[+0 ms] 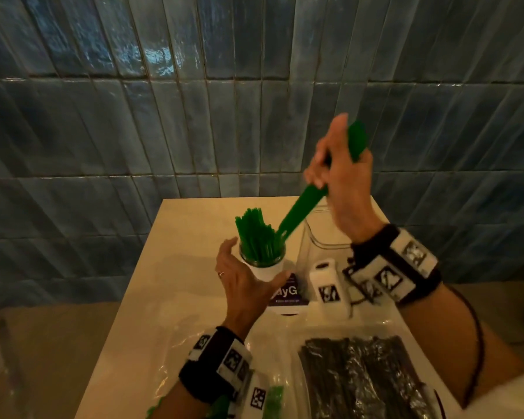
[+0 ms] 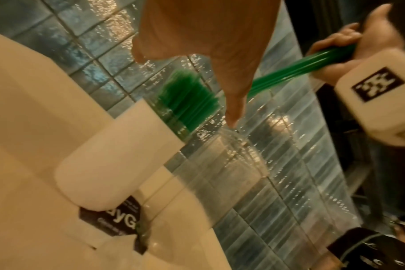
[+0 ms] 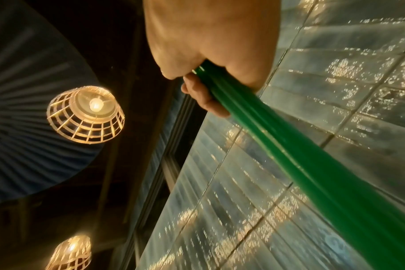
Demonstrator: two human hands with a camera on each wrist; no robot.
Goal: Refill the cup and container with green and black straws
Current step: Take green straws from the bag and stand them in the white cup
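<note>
Free: bare worktop [image 1: 176, 267] at 9 o'clock of cup [image 1: 265, 272]. Blocked: cup mouth packed with green straws [image 1: 254, 237]; clear container [image 1: 321, 237] just beside at 3 o'clock; purple card [image 1: 288, 294] at 6; black straws pack [image 1: 360, 379] nearer; tiled wall [image 1: 194, 116] at 12.

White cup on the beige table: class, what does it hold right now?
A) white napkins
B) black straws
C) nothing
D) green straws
D: the head view shows a bunch of green straws standing upright in the white cup, with the black straws still wrapped in plastic nearer the camera.
</note>
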